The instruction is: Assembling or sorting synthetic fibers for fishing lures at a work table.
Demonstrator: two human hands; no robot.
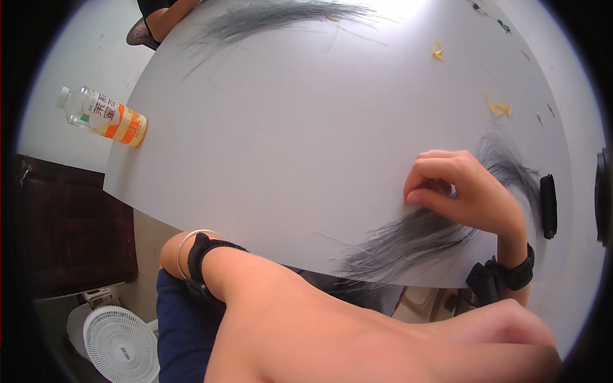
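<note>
A bundle of long grey hair-like strands [408,246] lies in a curve across the near right of the white table, its ends fanning past the front edge. Over its middle is my right hand [456,182], fingers curled and thumb tip brought against the index finger. Whatever that pinch holds, if anything, is hidden. A black strap circles this wrist. My left hand [174,254] is low at the table's near left edge, beside a navy-clad leg, with a bangle and black strap at the wrist. Its fingers are out of sight.
Another grey strand bundle [274,19] lies at the far edge, near another person's arm [169,19]. A juice bottle [105,118] is at the left edge. Yellow ties [498,106] and a black bar-shaped object [548,206] are on the right. A white fan [121,345] stands lower left.
</note>
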